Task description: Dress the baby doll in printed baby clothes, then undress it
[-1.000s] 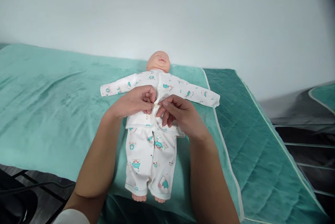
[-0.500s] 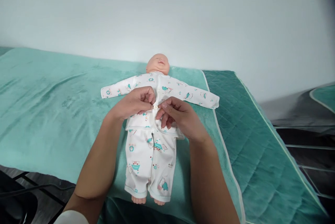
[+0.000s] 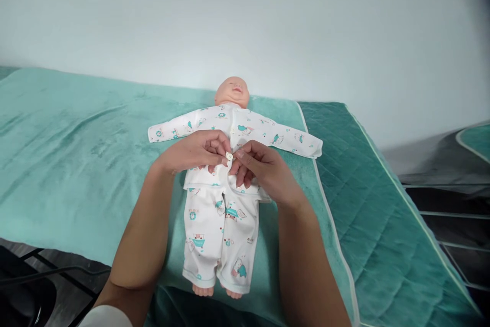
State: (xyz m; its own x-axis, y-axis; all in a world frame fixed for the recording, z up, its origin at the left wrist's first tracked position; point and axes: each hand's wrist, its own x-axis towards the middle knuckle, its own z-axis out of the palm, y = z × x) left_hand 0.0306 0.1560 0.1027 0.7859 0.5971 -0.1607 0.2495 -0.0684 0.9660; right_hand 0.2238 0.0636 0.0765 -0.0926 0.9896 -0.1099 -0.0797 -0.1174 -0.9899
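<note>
Button point(image 3: 229, 156) on the white printed shirt point(image 3: 237, 134) is sitting between the left hand point(image 3: 199, 151) and right hand point(image 3: 268, 168). Left is pinching the shirt front right at the button; right is pinching fabric just across from it. Doll point(image 3: 231, 93) is lying face-up inside the shirt, sleeves point(image 3: 294, 139) spreading past both hands, pants point(image 3: 220, 237) running down between the forearms point(image 3: 143, 230). Light green blanket point(image 3: 76, 164) is stretching wide left; quilted cover point(image 3: 378, 215) is showing right. Wall point(image 3: 245, 21) is bounding the far edge.
</note>
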